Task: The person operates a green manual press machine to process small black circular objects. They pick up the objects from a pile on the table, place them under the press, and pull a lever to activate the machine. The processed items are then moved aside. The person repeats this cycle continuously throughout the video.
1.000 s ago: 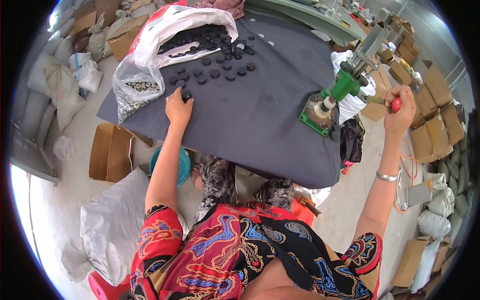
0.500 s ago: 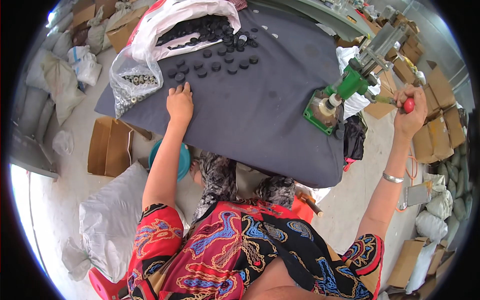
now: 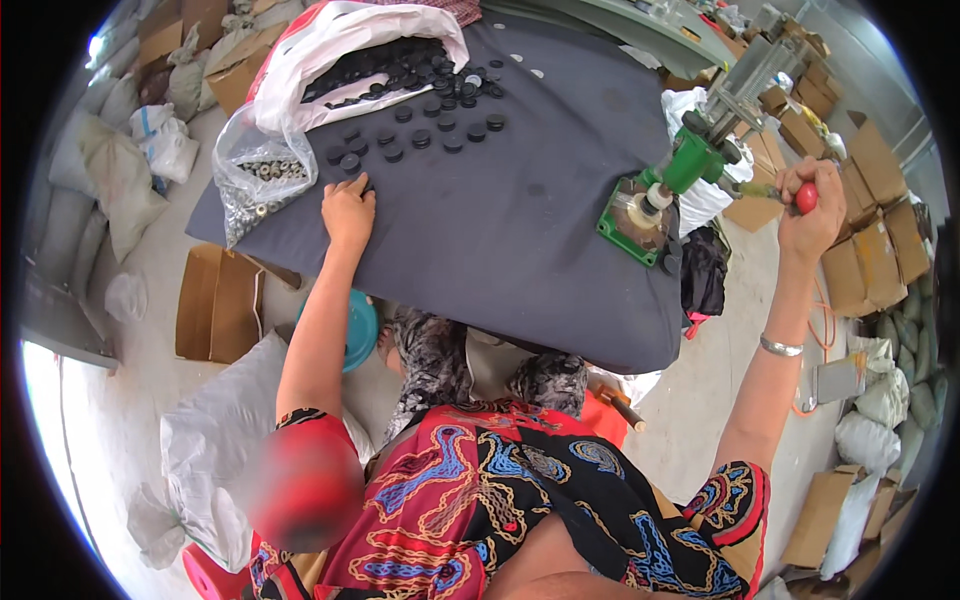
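Observation:
My right hand (image 3: 812, 208) is wrapped around the red-knobbed lever (image 3: 806, 198) of a green hand press (image 3: 690, 160), out past the table's right side. The press stands on a green base plate (image 3: 628, 245) at the right of the cloth-covered table, with a pale round fitting (image 3: 659, 195) above the plate. Dark caps (image 3: 671, 260) sit against the base. Over on the left, my left hand (image 3: 348, 215) rests on the cloth with curled fingers, and a small dark edge shows at its fingertips, apparently a black cap. Just beyond lie several loose round black caps (image 3: 349, 162).
A white sack (image 3: 285, 75) spills black caps onto the table's far left. Beside it, a clear bag (image 3: 262, 170) holds small metal parts. Below are an open cardboard box (image 3: 215, 305), a teal basin (image 3: 360, 330) and a white sack (image 3: 220, 430). A blurred red shape (image 3: 305, 485) covers my left sleeve.
The whole view has shifted slightly. Both hands keep nearly the same places, the left by the caps and the right on the lever. A blurred red shape has appeared over my left sleeve.

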`<state>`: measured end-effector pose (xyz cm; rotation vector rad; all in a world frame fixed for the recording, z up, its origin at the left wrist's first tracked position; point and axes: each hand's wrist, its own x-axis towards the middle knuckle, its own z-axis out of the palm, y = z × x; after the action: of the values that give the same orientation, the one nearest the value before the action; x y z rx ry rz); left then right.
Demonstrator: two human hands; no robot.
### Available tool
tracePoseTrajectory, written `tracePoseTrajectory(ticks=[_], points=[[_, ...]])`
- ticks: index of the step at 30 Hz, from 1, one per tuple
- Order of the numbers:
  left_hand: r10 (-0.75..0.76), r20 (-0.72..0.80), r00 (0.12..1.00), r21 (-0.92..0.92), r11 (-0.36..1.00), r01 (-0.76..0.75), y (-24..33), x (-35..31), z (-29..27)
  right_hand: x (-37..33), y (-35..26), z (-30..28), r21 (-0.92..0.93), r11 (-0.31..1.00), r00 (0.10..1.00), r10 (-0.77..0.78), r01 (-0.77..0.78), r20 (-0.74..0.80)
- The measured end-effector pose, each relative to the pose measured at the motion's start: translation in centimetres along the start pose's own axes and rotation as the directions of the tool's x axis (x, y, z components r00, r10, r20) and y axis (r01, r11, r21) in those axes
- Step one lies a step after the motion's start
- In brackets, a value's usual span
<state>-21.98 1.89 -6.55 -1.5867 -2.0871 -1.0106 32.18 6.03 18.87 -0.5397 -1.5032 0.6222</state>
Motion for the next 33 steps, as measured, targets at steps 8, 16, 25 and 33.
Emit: tracePoseTrajectory(ticks=[8,16,25,33], points=[[-0.090,0.040,0.995,-0.219,0.971,0.097,5.1,0.3,-0.4,1.3,0.5,0.8,0.076,0.997,0.985,0.030,-0.018,-0.169],[0.352,0.159,0.922,-0.799,0.594,-0.089,26.6,-1.5,3.3,4.4,0.6,-1.1,0.107,0.988,0.991,0.115,-0.108,-0.066],[0.482,0.303,0.822,-0.760,0.642,-0.096,34.2,-1.1,7.0,5.1,0.4,0.0,0.031,0.994,0.971,0.106,-0.102,-0.213],[0.488,0.205,0.848,-0.780,0.605,-0.159,35.8,-0.9,9.4,6.3,0.6,-0.1,0.071,0.991,0.967,0.128,-0.115,-0.218]])
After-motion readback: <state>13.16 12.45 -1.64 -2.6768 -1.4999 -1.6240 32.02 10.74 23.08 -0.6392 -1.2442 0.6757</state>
